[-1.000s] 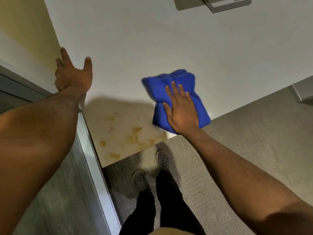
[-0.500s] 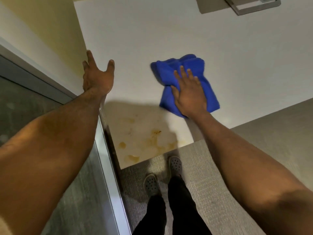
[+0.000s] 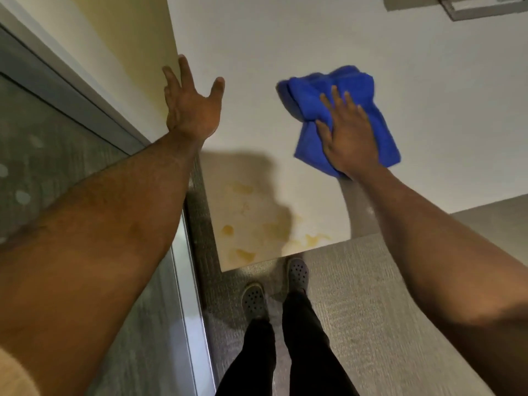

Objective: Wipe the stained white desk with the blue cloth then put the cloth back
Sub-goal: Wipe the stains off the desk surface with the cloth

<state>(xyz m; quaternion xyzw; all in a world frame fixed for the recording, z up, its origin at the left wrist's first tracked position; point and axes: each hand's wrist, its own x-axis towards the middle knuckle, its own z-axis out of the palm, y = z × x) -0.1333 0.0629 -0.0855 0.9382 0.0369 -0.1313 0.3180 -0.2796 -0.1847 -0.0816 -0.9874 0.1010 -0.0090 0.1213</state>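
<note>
The white desk (image 3: 314,35) fills the upper middle of the head view. Yellow-brown stains (image 3: 243,224) mark its near left corner. A crumpled blue cloth (image 3: 308,101) lies on the desk to the right of the stains. My right hand (image 3: 348,132) presses flat on the cloth, fingers spread over it. My left hand (image 3: 191,107) rests at the desk's left edge by the wall, fingers apart and holding nothing. The shadow of my left arm falls over part of the stained area.
A pale yellow wall (image 3: 123,38) borders the desk on the left. A metal door frame (image 3: 188,310) runs down beside it. A grey metal object (image 3: 483,5) sits at the desk's far right. Carpet (image 3: 371,310) and my feet in grey clogs (image 3: 297,272) lie below the desk edge.
My right hand has slid the blue cloth away from the desk's front edge, farther in and to the right. The left hand stays spread at the desk's left edge. The camera view shifted.
</note>
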